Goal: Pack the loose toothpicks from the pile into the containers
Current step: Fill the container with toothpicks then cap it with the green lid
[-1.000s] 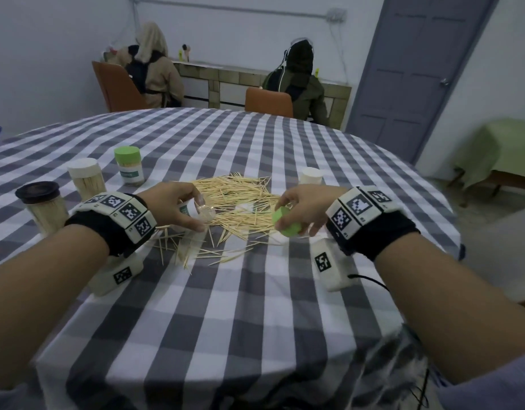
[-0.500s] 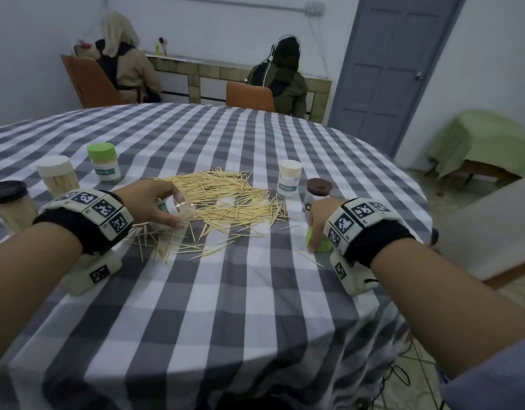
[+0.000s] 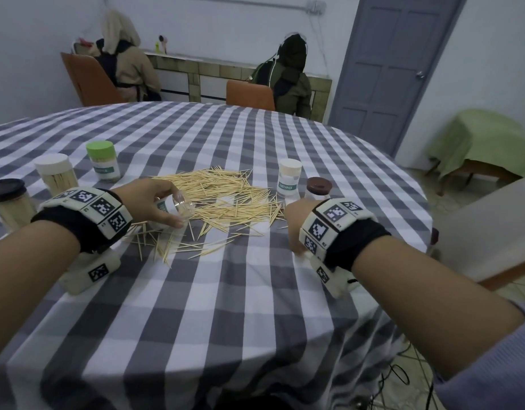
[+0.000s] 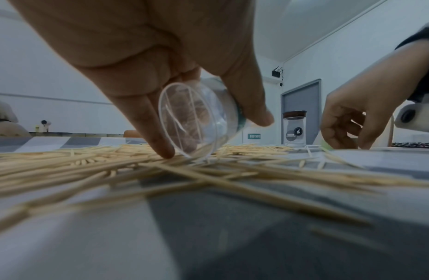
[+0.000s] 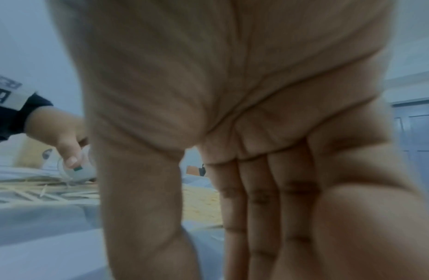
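Nearest to me, stray toothpicks lie scattered on the checked tabletop just short of my left hand. That hand has thumb and fingers curled round a clear jar, open and tipped on its side with its rim touching down at the near edge of the pile. In the left wrist view I see only one or two sticks inside it, so I judge the filling has hardly begun.

My right hand is down at the tabletop to the right of the pile. The wrist view shows the fingers straight and together, holding nothing I can make out; the head view hides whatever may lie beneath the palm.

The risks, as I read them: the jar is smooth and tilted, so a careless push of sticks could roll it in my grip or slide it back, and the few sticks inside could spill out. Sticks going in crosswise would jam at the mouth. A sweep by the right hand could also scatter sticks toward the table edge.

Just past that hand stand a brown-lidded jar and a white-lidded jar, close enough to be knocked over. Farther left, three filled jars sit well apart from the work.
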